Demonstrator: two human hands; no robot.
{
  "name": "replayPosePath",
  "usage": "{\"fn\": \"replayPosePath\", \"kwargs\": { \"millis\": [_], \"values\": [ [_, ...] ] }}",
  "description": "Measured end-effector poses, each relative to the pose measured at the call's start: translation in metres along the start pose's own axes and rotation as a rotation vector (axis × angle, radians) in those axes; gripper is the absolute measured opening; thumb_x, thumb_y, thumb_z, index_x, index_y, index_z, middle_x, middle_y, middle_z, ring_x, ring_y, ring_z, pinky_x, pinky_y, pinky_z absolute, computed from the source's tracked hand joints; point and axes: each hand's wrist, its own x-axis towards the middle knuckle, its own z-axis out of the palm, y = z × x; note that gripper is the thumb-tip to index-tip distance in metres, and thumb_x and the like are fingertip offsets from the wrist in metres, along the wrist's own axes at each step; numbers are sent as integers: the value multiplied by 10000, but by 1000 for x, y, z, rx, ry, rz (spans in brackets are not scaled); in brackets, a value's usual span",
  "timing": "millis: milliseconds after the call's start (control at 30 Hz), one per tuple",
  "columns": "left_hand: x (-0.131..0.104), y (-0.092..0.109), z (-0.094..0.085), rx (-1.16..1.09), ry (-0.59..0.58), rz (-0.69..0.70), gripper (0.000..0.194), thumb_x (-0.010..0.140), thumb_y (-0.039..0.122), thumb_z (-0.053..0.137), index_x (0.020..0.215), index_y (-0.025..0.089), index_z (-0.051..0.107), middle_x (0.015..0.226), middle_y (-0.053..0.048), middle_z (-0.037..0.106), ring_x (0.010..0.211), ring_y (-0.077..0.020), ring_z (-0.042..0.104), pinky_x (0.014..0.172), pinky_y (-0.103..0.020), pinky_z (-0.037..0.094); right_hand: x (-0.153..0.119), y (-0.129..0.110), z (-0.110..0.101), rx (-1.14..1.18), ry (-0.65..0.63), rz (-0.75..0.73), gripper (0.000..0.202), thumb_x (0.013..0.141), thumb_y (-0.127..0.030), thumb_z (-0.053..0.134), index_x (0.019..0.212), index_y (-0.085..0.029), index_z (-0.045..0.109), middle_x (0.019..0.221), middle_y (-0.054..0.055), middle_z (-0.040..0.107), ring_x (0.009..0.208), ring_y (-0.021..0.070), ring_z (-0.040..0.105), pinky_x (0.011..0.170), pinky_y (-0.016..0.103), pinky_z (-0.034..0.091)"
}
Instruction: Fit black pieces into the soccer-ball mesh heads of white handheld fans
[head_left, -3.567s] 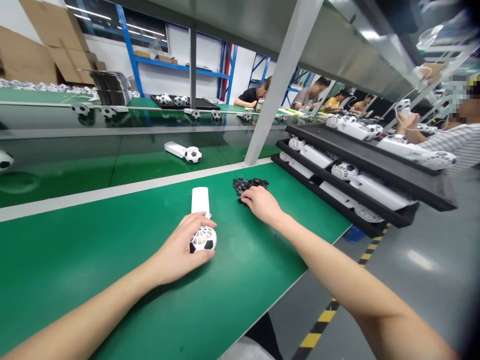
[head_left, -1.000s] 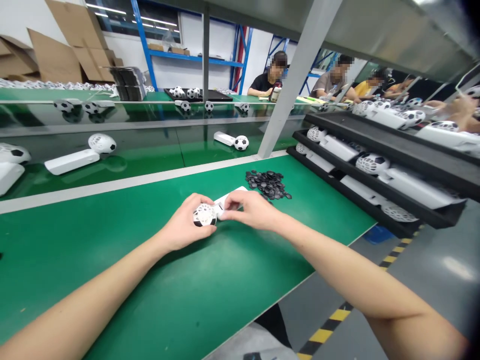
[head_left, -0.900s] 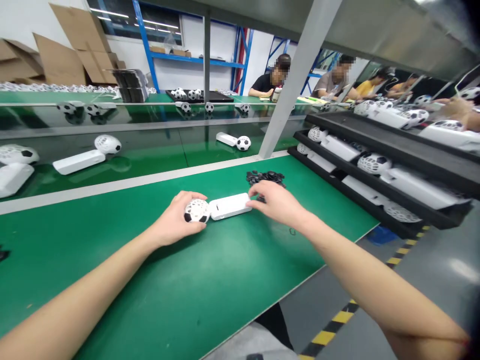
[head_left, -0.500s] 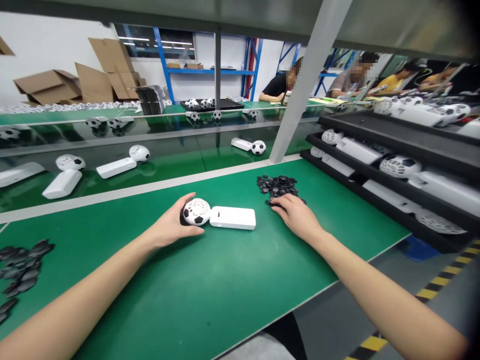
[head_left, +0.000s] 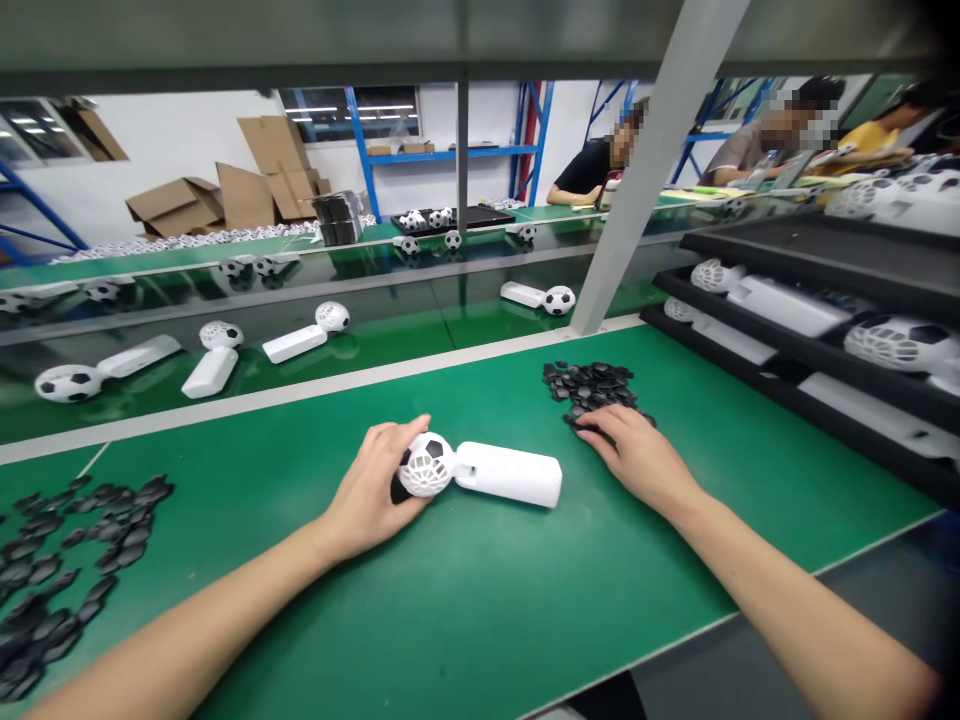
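Note:
My left hand (head_left: 382, 482) is wrapped round the ball end of a white soccer-ball handheld fan (head_left: 506, 472), its thumb and fingers on either side of the ball. The ball has black patches and an open grille; the plain white handle points right, over the green tabletop (head_left: 480, 600). At the near edge of a pile of small black plastic pieces (head_left: 592, 385), my right hand (head_left: 630, 445) has its fingertips pinched down on a black piece. Part of the pile lies hidden behind that hand.
More black pieces (head_left: 75, 550) are scattered at left. Several ball-ended fans (head_left: 296, 340) lie on the conveyor belt (head_left: 420, 330) beyond the tabletop. Stacked black trays (head_left: 810, 350) holding fans stand at right. A slanted grey post (head_left: 637, 190) rises behind the pile; people sit farther back.
The view has shifted left. The fan's ball has turned in my left hand, so the grille now faces me. My right hand remains at the pile's near edge.

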Motion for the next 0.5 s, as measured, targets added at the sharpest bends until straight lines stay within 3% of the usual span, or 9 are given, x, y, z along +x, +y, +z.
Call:
{"fn": "replayPosePath", "kwargs": {
  "millis": [133,300,400,500],
  "values": [
    [14,-3,-8,-27,-113,43,488,680,217,577,1146,239,432,1137,-84,504,1084,-260,425,943,-414,346,-1,1,1,4,10,-11,251,858,-352,416,926,-210,611,949,61,612,906,198,565,773,336,480],
    [40,-10,-7,-173,-219,-43,548,597,216,611,1115,210,432,1112,-71,516,1014,-235,491,900,-369,403,-1,5,3,16,39,-22,268,855,-397,403,910,-243,616,961,59,619,884,201,586,730,328,508],
    [68,-28,-5,-202,-84,-186,524,581,218,628,1072,207,443,1060,-50,539,946,-214,529,836,-334,437,0,8,6,15,32,-33,276,854,-416,400,915,-254,614,966,61,616,873,203,593,711,326,516],
    [109,-62,-4,-134,108,-334,547,640,284,616,1119,186,370,1069,-74,531,953,-218,529,811,-334,433,0,12,8,15,34,-54,264,851,-419,407,914,-265,612,961,57,618,866,203,598,719,327,517]
  ]
}}
